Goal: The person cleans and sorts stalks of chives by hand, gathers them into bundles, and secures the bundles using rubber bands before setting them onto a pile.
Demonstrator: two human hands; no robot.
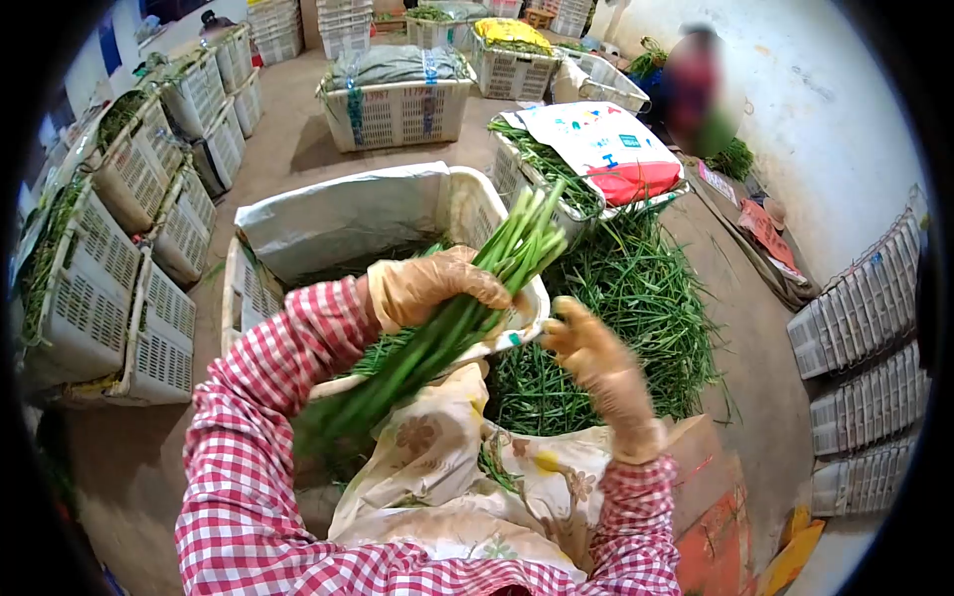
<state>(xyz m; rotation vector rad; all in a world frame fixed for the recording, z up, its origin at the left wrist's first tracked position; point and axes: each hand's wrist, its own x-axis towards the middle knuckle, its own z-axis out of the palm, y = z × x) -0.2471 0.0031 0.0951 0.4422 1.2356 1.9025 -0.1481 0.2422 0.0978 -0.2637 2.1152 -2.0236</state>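
My left hand, in a tan glove, is closed around a bunch of long green leafy stalks. The bunch is held at a slant, its pale cut ends up to the right and its leaves blurred at the lower left. To the right of the bunch, my right hand, gloved as well, is raised with its fingers loosely bent and apart; nothing shows in it. Motion blurs it somewhat. Behind the bunch stands a white plastic crate with a pale liner and greens inside. A floral apron covers my lap.
A large heap of loose greens lies right of the crate. Behind it, another filled crate carries a white-and-red sack. Filled crates are stacked at left, nested crates at right. A person is by the wall.
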